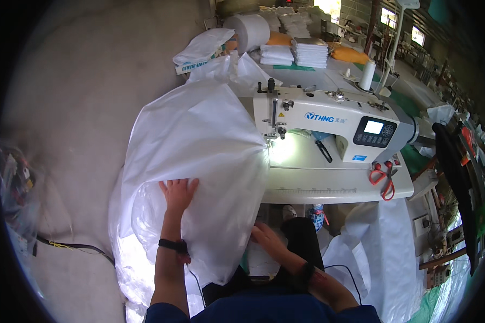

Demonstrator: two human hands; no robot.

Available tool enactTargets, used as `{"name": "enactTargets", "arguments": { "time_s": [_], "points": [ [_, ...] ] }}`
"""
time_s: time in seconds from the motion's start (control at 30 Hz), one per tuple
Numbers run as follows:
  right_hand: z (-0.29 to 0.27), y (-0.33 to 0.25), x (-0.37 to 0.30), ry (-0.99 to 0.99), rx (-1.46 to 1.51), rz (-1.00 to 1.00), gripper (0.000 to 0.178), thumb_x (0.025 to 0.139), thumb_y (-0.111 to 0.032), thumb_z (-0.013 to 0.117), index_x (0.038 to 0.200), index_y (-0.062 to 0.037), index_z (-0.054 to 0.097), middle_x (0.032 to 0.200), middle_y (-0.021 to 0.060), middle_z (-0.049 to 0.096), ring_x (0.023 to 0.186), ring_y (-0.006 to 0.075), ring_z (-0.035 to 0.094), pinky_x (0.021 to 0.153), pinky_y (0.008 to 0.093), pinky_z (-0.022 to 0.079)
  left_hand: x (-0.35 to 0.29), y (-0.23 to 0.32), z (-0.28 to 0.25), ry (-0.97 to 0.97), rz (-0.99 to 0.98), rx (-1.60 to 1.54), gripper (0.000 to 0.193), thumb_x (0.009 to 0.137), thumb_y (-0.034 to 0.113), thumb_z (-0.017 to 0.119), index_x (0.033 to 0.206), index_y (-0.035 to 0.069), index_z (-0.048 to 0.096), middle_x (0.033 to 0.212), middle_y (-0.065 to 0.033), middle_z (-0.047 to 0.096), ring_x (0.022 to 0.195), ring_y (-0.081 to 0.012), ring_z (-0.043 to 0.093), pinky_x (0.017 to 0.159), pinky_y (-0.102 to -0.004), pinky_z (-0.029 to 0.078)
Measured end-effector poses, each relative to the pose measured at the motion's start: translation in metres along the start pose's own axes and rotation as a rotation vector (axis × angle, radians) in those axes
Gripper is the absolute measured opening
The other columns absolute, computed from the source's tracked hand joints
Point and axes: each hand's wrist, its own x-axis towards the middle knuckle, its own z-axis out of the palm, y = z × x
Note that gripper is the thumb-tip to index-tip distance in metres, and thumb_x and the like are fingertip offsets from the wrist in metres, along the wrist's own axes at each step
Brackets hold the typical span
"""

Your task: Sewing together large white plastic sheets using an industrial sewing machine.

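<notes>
A large white woven-plastic sheet [199, 140] drapes off the left side of the sewing machine [323, 116]. Its gathered corner lies under the machine's needle area, lit by a bright lamp. My left hand [179, 194] rests on the sheet with fingers spread and its palm down. At the sheet's lower right edge, below the table, my right hand [267, 238] has its fingers closed at the material; the fingertips are partly hidden. Under the sheet's left part shows crumpled clear plastic film [145, 215].
On the machine bed lie a black cutter knife [324, 152] and red-handled scissors [382, 179]. A white thread cone [367, 75] stands behind the machine. Folded white stacks [310, 54] and a big white roll [248, 32] sit at the back. More white sheeting [380, 242] hangs at the right.
</notes>
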Motion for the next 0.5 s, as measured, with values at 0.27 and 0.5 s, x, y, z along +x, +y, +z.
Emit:
{"name": "enactTargets", "arguments": {
  "time_s": [0.27,0.5],
  "points": [
    [0.027,-0.031,-0.020,0.057,0.109,0.025,0.026,0.093,-0.020,0.048,0.108,-0.0009,0.058,0.086,0.0029,0.061,0.070,0.0114,0.057,0.059,0.0261,0.048,0.034,-0.015,-0.020,0.038,0.070,-0.010,0.047,0.083,0.042,0.054,0.124,0.018,0.052,0.132,-0.0069,0.048,0.125,-0.0284,0.038,0.102,-0.0545,0.020],
    [-0.015,-0.030,-0.023,-0.036,0.255,0.076,0.030,0.092,-0.027,0.049,0.103,-0.0005,0.058,0.087,0.0068,0.062,0.074,0.0150,0.061,0.062,0.0305,0.053,-0.083,0.128,-0.052,0.061,0.623,-0.175,0.008,0.076,0.014,0.055,0.080,0.008,0.057,0.080,-0.0104,0.058,0.079,-0.0282,0.057,0.068,-0.0393,0.043]
  ]
}}
